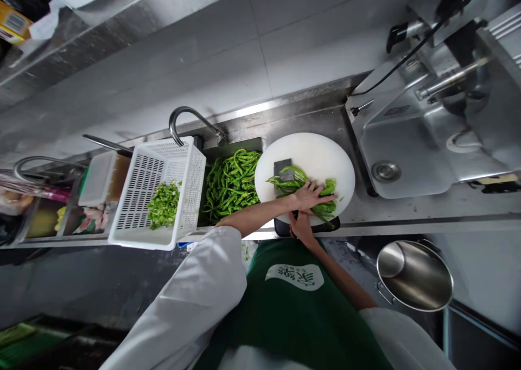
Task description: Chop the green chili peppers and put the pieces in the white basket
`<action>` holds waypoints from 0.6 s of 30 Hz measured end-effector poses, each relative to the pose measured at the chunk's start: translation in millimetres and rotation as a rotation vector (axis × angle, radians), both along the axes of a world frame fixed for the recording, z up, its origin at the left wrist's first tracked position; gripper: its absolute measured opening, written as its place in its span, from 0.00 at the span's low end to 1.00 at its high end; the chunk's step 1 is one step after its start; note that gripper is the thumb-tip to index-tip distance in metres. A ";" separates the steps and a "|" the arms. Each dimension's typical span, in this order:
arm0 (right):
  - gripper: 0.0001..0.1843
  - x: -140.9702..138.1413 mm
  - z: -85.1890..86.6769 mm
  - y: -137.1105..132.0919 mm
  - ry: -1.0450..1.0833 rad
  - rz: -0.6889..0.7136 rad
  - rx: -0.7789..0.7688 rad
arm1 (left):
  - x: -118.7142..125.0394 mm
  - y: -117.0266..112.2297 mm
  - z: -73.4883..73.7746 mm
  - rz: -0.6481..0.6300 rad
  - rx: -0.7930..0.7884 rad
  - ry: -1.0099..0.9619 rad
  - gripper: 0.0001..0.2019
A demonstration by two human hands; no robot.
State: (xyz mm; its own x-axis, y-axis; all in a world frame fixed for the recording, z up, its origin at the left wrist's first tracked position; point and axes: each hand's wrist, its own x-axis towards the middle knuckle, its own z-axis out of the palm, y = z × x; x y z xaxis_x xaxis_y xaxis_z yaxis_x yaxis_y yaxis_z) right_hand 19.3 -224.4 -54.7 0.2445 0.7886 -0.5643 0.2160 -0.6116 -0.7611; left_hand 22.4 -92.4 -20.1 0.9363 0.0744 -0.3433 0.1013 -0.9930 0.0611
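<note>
My left hand (311,196) lies with fingers spread over a bunch of long green peppers (291,184) on a round white cutting board (313,145). Some pepper ends stick out past my fingers on the right. Close below it, my right hand (302,226) is closed around the dark handle of a cleaver, mostly hidden by my fingers and left forearm. The cleaver's broad grey blade (282,167) rests flat on the board, partly under the peppers.
A sink of whole green peppers (232,183) lies left of the board, beside a white basket (140,180) holding chopped peppers (163,204). A curved faucet (191,109) arches above. A metal machine (411,142) stands right; a steel pot (423,278) sits below the counter.
</note>
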 end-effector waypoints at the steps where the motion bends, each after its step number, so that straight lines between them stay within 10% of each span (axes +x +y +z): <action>1: 0.17 0.2 2.6 0.8 0.003 0.006 -0.012 | 1.0 3.2 -1.0 0.011 0.005 -0.017 0.51; 10: 0.15 20.2 24.1 -10.6 -0.054 0.126 -0.097 | 36.8 86.6 -4.4 0.266 -0.028 0.077 0.45; 18: 0.15 126.8 62.4 -122.8 -0.474 0.383 -0.222 | 5.7 157.9 1.3 0.549 -0.112 0.011 0.52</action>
State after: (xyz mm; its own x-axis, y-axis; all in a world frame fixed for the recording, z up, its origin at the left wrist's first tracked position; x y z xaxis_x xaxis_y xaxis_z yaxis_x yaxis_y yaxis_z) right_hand 146.1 -347.2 7.7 0.2318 0.7466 -0.6236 0.7316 -0.5563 -0.3940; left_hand 28.0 65.5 -18.8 0.7669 0.5122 -0.3866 0.6026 -0.7820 0.1594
